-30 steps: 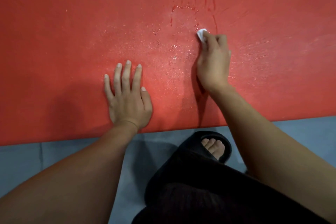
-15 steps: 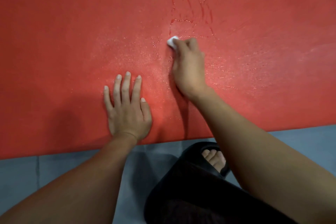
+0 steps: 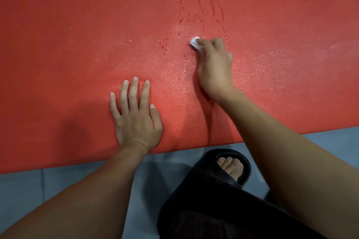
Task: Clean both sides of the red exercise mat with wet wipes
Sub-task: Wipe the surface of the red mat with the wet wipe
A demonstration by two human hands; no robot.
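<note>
Edges of the red exercise mat (image 3: 77, 44) run out of sight on the left, right and far sides; only its near edge shows, lying along the grey floor (image 3: 23, 190). Most of the wet wipe (image 3: 195, 41) is hidden under the right hand (image 3: 214, 68), just a small white wad poking out past the fingertips, so I cannot tell how it is folded or how large it is. The thumb of that hand is out of view behind the knuckles. The fingers are curled down together and clamped on the wad, pressing it to the mat a little beyond the middle of what can be seen.

The left hand (image 3: 136, 116) lies flat on the mat near its front edge, fingers straight and slightly spread, palm down, holding nothing. Both forearms are cut off at the bottom of the view.

The mat's surface is matte red with a fine grainy sheen of moisture around and between the hands. Beyond the wipe there are darker wet streaks (image 3: 202, 6), several thin lines fanning away and one crossing them. Farther left the mat looks dry and shaded.

On the floor below the right arm, a black slide sandal (image 3: 223, 163) shows a few toes; dark clothing (image 3: 213, 219) covers the rest.
</note>
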